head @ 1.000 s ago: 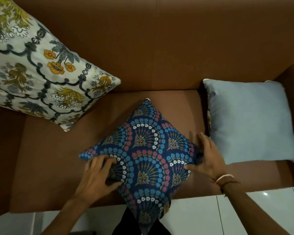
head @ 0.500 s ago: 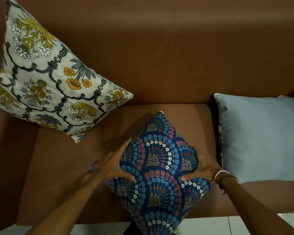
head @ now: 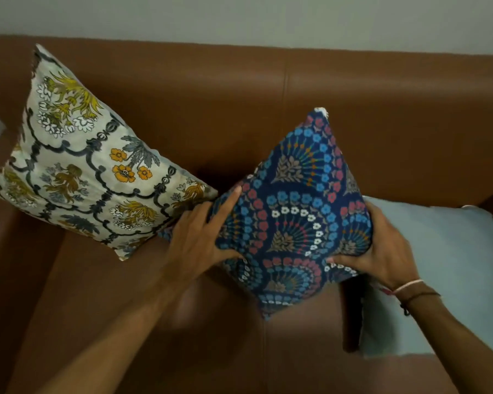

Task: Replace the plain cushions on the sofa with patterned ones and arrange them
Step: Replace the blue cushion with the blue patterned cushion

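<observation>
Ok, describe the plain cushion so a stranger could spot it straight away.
Start at the brown leather sofa and go to its right end. There a pale blue square cushion lies on the seat, just beyond the right hand. It alone bears no pattern; the navy fan-print cushion and cream floral cushion are both patterned.

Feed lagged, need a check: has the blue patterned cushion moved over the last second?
Yes. The blue patterned cushion, held in both hands, went from the seat front up toward the sofa backrest.

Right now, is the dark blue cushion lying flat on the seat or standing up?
Standing up on one corner. The blue cushion is held diamond-wise, left hand and right hand gripping its sides, top corner against the sofa backrest.
</observation>
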Available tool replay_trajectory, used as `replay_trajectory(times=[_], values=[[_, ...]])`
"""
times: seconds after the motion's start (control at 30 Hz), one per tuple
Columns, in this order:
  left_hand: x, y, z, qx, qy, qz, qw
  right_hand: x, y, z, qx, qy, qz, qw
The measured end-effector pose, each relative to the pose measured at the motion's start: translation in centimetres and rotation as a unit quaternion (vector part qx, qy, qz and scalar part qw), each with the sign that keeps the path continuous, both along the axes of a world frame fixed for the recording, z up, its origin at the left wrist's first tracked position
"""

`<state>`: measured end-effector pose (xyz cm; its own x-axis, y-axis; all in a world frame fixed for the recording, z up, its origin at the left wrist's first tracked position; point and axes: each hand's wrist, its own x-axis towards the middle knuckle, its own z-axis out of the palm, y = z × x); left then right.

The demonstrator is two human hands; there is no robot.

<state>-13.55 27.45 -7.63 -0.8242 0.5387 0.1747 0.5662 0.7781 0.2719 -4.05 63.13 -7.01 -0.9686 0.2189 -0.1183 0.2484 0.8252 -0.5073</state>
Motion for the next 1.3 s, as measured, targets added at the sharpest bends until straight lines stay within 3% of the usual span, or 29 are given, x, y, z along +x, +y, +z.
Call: replay_trajectory(times=[0.27, 0.63, 0.87, 0.97, 1.1, 1.17, 1.23, 1.3], values=[[-5.7, 0.6, 2.6, -0.035, 0.001, 0.058, 0.998, -8.5, 0.3, 1.6, 0.041, 0.032, 0.051, 0.997], [-6.6, 1.0, 2.1, -0.144, -0.029, 0.129, 0.981, -11.4, 0.4, 0.0, 0.067, 0.008, 0.072, 0.995], [-4.6, 2.7, 2.7, -0.135, -0.122, 0.216, 0.959, -8.8, 1.0, -1.5, 0.09, 0.053, 0.078, 0.991], [-0.9, 4.9, 2.8, -0.095, -0.104, 0.267, 0.953, -5.2, 2.5, -2.0, 0.083, 0.041, 0.064, 0.994], [6.6, 9.0, 1.0, -0.047, 0.075, 0.189, 0.978, 1.5, 6.4, -3.7, 0.12, -0.013, 0.045, 0.992], [10.3, 11.7, -0.6, -0.025, 0.123, 0.121, 0.985, 5.1, 8.8, -4.8, 0.145, -0.051, 0.032, 0.988], [13.6, 14.8, -2.4, 0.004, 0.079, 0.072, 0.994, 9.0, 11.4, -5.6, 0.158, -0.069, -0.006, 0.985], [16.3, 18.0, -4.3, 0.036, -0.063, 0.043, 0.996, 12.9, 14.1, -6.4, 0.17, -0.077, -0.061, 0.981]])
